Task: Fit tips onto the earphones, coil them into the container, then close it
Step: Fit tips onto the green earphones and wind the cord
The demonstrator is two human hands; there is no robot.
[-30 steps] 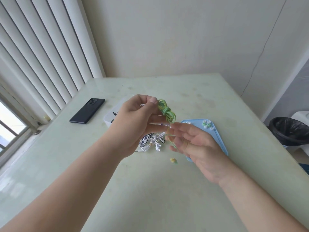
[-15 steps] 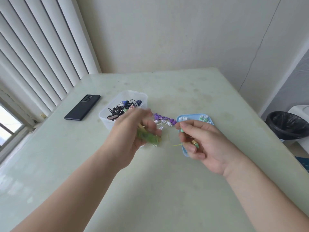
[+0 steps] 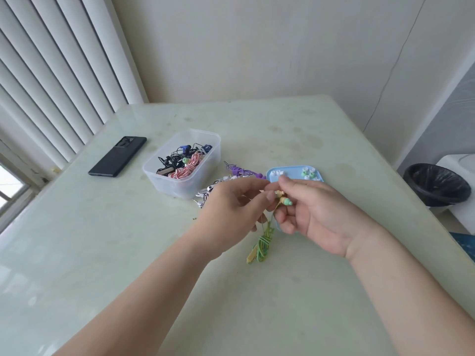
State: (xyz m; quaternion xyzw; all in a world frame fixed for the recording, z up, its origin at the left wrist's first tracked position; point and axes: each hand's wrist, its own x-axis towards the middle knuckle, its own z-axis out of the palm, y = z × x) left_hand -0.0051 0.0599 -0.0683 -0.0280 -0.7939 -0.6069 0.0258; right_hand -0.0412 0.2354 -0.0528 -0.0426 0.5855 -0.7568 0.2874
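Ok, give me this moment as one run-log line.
step: fitting tips | left hand: pinches green earphones | right hand: pinches same earphones, cord bundled below | container: open | blue tray: loose tips

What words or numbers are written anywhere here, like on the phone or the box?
None can be read.
The phone lies back up and shows no legible brand.
The clear container, the blue tray and the green earphones bear no visible writing.

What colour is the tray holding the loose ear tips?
Light blue tray, clearest in the head view.
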